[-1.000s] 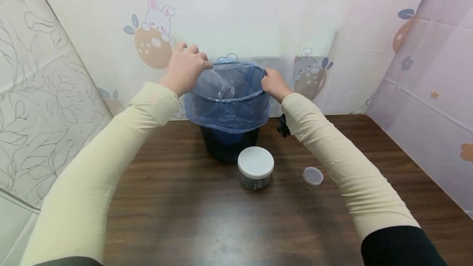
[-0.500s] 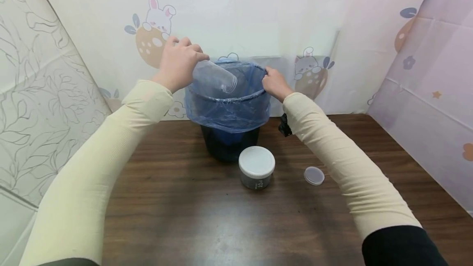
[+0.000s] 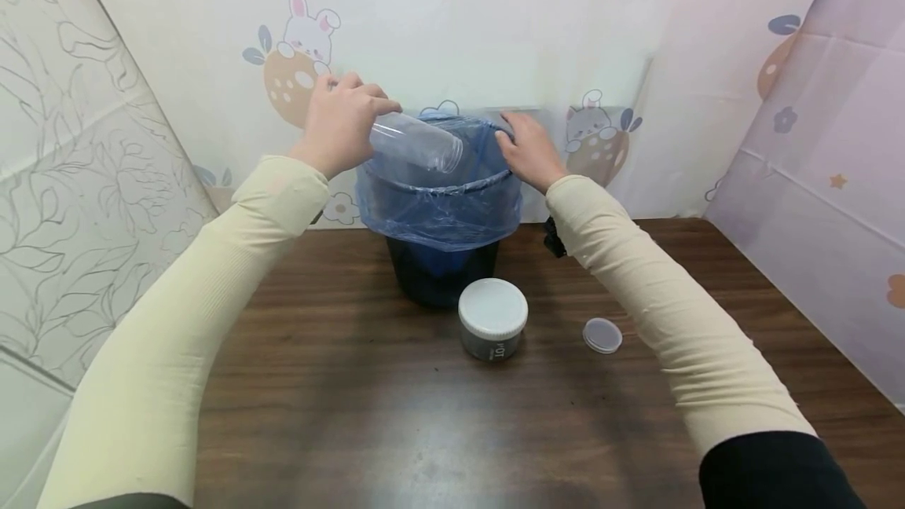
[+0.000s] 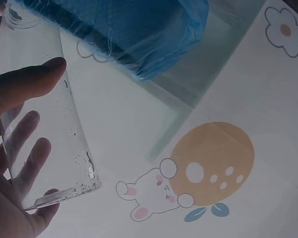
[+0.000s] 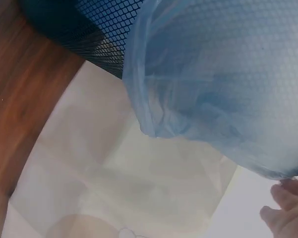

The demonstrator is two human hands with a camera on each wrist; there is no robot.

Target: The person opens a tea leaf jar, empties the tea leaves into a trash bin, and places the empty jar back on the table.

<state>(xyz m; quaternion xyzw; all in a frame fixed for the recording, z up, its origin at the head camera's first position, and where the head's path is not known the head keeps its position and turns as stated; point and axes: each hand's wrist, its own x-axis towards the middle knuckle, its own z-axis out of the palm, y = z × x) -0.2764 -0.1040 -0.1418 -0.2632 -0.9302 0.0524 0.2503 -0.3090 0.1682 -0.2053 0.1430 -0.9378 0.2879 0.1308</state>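
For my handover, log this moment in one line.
left hand: grips tilted clear cylindrical bottle; right hand: at rim, black mesh bin, blue plastic liner; white-lidded round jar: upright

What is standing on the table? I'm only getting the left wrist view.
Observer: A white-topped jar, in front of the bin, by the head view.
Operator: Anything lying near it?
Observer: Yes, a small lid lies flat on the table, to the jar's right.
Operator: And how is the bin built?
Observer: Its wall shows as dark mesh in the right wrist view, where the blue bag leaves it bare.
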